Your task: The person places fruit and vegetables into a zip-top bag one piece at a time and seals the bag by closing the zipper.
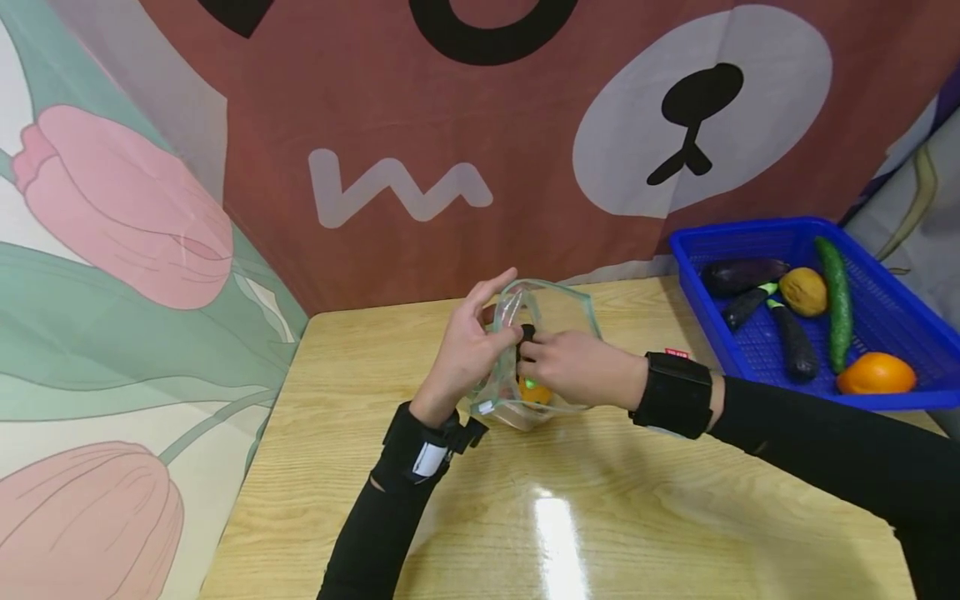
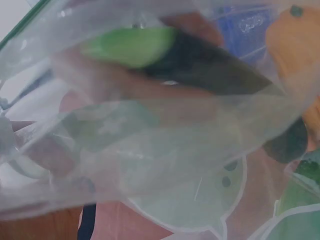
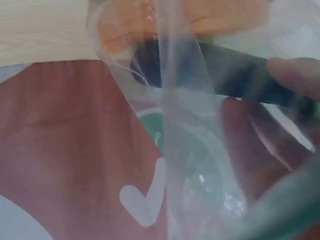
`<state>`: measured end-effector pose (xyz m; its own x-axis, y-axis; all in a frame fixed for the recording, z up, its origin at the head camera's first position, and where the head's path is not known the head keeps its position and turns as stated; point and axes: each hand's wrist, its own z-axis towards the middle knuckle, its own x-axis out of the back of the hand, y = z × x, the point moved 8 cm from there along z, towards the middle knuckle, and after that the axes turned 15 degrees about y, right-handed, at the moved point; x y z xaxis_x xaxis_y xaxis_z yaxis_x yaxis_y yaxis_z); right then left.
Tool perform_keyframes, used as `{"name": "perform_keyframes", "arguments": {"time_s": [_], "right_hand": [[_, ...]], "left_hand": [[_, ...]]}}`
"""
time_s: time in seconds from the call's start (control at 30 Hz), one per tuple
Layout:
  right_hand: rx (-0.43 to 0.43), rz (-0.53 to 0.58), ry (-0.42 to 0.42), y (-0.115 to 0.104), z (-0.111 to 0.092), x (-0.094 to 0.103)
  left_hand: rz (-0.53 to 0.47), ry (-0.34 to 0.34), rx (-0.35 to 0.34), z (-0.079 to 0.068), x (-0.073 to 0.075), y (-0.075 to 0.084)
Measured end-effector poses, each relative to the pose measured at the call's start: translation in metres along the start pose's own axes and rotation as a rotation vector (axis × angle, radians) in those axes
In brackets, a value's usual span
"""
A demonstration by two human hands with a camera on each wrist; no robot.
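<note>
A clear zip bag (image 1: 558, 307) with a pale green edge stands open on the table, printed with a pale green cartoon. At its left rim, my left hand (image 1: 467, 348) pinches the plastic between thumb and fingers. My right hand (image 1: 581, 367) reaches into the mouth and grips a small dark eggplant (image 2: 205, 65) near its bright green stem end. In the right wrist view the eggplant lies slanted behind the plastic, close to an orange squash-like vegetable (image 3: 225, 19) in the bag. Something green (image 2: 307, 175) shows low in the left wrist view, blurred by the plastic.
At the right back stands a blue plastic basket (image 1: 708, 321) holding several dark eggplants (image 1: 793, 342), a cucumber (image 1: 836, 300), a brownish yellow round item (image 1: 804, 292) and an orange fruit (image 1: 877, 373). A printed cloth (image 1: 420, 267) hangs behind the wooden table (image 1: 360, 367).
</note>
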<state>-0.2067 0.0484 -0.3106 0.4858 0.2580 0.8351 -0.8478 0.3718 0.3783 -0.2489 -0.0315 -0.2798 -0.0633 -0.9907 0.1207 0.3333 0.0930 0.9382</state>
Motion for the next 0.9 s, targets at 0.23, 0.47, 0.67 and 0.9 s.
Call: {"name": "perform_keyframes", "arguments": {"time_s": [0.23,0.47,0.67,0.9], "right_hand": [[-0.022,-0.091,-0.087,0.007,-0.001,-0.017],[-0.044,-0.026,-0.088,0.009,-0.001,-0.013],[-0.122,0.132,0.006,0.014,-0.003,0.016],[-0.341,0.257,0.13,0.056,-0.029,0.054]], "left_hand": [[-0.004,-0.018,0.009,-0.001,-0.003,-0.001],[-0.002,-0.013,0.007,0.0,-0.002,-0.001],[0.014,0.0,-0.008,0.001,-0.003,0.0],[0.036,0.03,-0.004,0.001,-0.002,0.0]]}}
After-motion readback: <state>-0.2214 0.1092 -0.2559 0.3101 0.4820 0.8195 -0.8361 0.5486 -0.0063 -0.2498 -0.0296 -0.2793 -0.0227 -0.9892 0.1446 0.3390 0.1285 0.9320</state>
